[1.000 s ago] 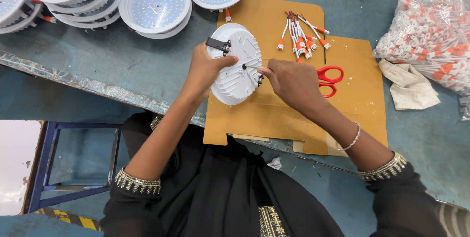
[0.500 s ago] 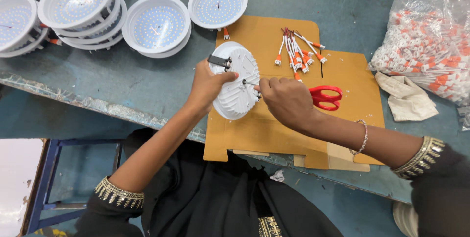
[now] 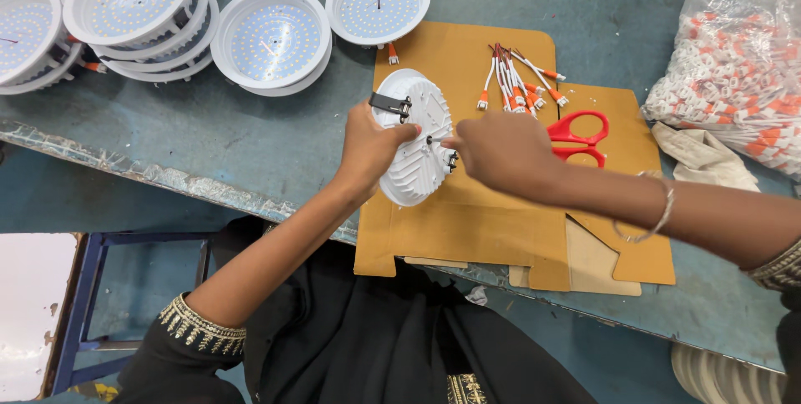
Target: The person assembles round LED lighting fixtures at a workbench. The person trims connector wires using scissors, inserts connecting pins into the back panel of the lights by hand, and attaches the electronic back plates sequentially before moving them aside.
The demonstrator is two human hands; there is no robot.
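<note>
Gripping a round white lamp housing [image 3: 415, 147] by its left edge, the left hand [image 3: 370, 150] holds it tilted, ribbed back up, over the brown cardboard sheet [image 3: 467, 229], thumb pressed on the rim near a black spring clip [image 3: 390, 104]. The right hand [image 3: 501, 152] is closed, its fingertips pinching at a small part at the housing's centre; what it pinches is too small to tell. Just behind the right hand lie red-handled scissors [image 3: 578, 136] and a bundle of white wires with orange ends [image 3: 515, 80], both on the cardboard. Farther back on the blue-grey table [image 3: 209, 137] sit stacked white lamps [image 3: 133, 12], face up. A clear bag of connectors [image 3: 738, 53] rests at the right.
</note>
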